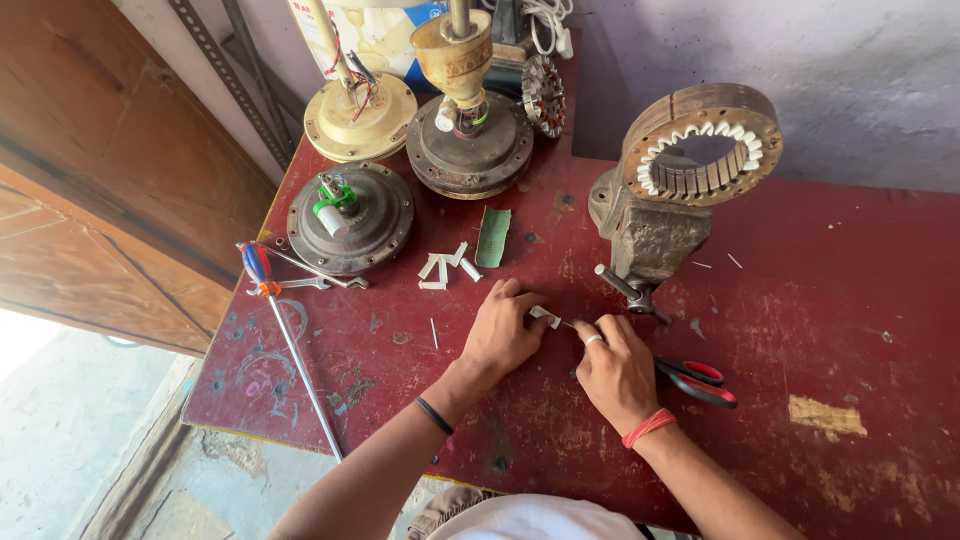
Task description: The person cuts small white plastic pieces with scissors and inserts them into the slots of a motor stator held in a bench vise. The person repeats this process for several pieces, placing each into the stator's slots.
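Just below the bench vise (650,235), on the worn red table (850,300), both hands work close together. Left hand (503,335) pinches a small white paper strip (545,317) between thumb and fingertips, its fingers curled narrow around it. Right hand (615,368) lies knuckles up with fingers folded; what they grip, if anything, cannot be told. Red-handled scissors (695,380) lie on the table touching the right hand's far side. Clamped in the vise stands a ring-shaped stator core (705,145) with white slot liners. Left of the vise lie a green paper piece (492,236), loose white strips (445,268), and fan motor housings (350,215).
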